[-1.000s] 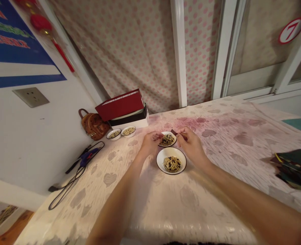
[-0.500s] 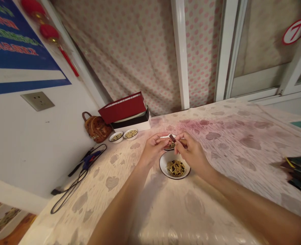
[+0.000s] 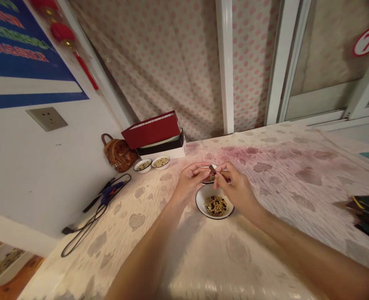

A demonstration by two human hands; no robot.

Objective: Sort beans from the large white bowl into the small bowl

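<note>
My hands [image 3: 214,187] meet above a small white bowl [image 3: 208,181], which they mostly hide, though a few beans show in it. My right hand [image 3: 237,189] pinches a small dark brown piece [image 3: 212,169] between finger and thumb. My left hand [image 3: 190,180] curls beside that piece, its fingertips very close to it; whether they hold anything is hidden. Just below my hands, a larger white bowl with a dark rim [image 3: 208,193] holds mixed yellow and dark beans [image 3: 215,206].
Two small bowls of beans [image 3: 151,163] stand by a stack of red, black and white boxes [image 3: 151,134]. A brown studded bag [image 3: 118,153] and a blue glue gun with a black cord [image 3: 108,195] lie left, against the wall. Dark papers [image 3: 368,216] lie right.
My hands have moved closer together over the small bowl and now cover most of it. The view has shifted, moving the dark papers toward the right edge.
</note>
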